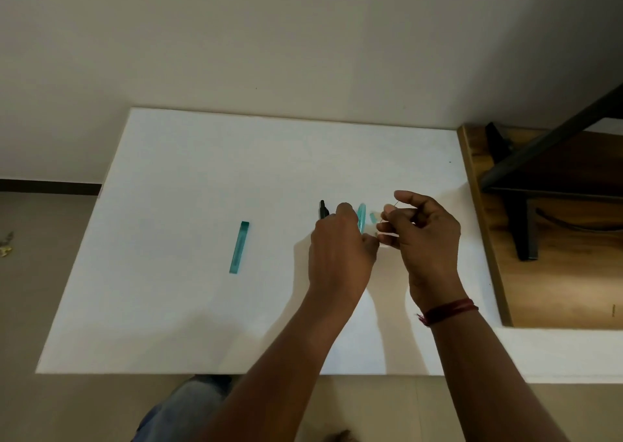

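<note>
Teal pen barrel (361, 218) sits upright between the hands above the table (188, 310). It looks like light, stiff, slick plastic, best pinched mid-shaft. Left hand (340, 249) curls round it; right hand (428, 239) pinches a thin rod (392, 206), probably bendable.

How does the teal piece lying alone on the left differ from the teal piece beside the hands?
The left piece lies alone on the board; the right piece is close beside the left hand. The left piece shows whole; the right piece is partly hidden by that hand. The left piece ends square; the right piece has a rounded tip. Both are clear teal.
</note>
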